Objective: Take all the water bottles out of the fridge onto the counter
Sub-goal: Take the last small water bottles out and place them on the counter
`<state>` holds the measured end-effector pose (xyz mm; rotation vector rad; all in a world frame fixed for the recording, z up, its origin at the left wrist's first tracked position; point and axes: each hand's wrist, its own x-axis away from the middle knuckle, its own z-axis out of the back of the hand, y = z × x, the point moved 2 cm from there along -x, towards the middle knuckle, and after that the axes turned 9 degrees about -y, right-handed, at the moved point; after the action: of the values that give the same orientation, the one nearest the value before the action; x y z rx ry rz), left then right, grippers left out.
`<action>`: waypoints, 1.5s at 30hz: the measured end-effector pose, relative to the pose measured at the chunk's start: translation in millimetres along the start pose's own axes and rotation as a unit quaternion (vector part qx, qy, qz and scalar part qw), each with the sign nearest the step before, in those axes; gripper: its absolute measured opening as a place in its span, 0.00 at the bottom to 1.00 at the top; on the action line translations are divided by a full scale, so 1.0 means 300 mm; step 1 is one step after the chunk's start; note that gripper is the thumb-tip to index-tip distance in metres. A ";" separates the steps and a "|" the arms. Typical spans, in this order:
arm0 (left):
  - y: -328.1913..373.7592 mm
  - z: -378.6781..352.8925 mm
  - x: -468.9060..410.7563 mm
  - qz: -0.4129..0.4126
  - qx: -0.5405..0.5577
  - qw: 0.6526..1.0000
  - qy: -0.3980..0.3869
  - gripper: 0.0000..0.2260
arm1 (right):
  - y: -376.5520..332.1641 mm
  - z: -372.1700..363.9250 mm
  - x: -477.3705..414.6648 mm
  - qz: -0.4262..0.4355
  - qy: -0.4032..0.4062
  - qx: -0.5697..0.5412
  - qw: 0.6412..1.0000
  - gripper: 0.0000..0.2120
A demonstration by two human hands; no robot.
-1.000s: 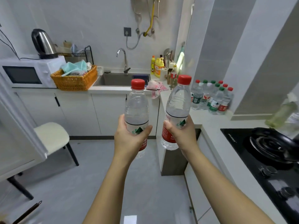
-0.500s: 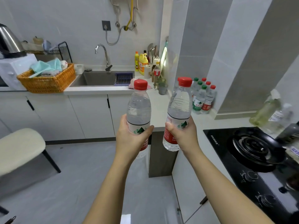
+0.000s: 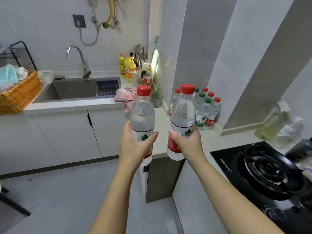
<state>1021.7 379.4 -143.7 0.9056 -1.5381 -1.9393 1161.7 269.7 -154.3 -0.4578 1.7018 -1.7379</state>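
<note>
Single head-worn camera here, looking forward and down from standing height, close on the table (image 3: 224,143) corner, sink (image 3: 76,88) off left, stove (image 3: 268,169) near right.

Pretty lived-in kitchen. Steel sink (image 3: 74,89) with a curved faucet (image 3: 79,56) behind it and a purple rack (image 3: 106,88) sitting in its right end. A pink rag (image 3: 125,97) lies crumpled just right of that. The wicker basket (image 3: 20,97) at far left holds a teal cloth (image 3: 8,74). 2 yellow detergent bottles (image 3: 129,70) stand in the corner, and there's a black gas stove (image 3: 263,171) at right.
</note>
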 end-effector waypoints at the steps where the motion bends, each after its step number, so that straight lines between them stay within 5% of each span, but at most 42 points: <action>1: -0.008 0.007 -0.046 0.001 0.001 1.000 -0.006 0.25 | 0.007 -0.010 -0.036 -0.001 0.004 0.003 1.000 0.25; 13: -0.216 -0.042 -0.337 0.072 0.004 0.995 -0.070 0.22 | 0.205 -0.005 -0.290 -0.072 0.060 0.010 0.996 0.25; 27: -0.486 -0.418 -0.554 0.139 -0.079 0.981 -0.110 0.24 | 0.591 0.277 -0.514 -0.164 0.082 0.101 0.978 0.29; 45: -0.690 -0.604 -0.695 0.160 -0.059 0.981 -0.089 0.27 | 0.803 0.374 -0.616 -0.205 0.086 0.058 0.973 0.19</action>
<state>1299.0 465.4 -330.3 0.4130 -1.5397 -1.8895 1419.4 322.0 -343.2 -0.6572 1.6978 -2.2157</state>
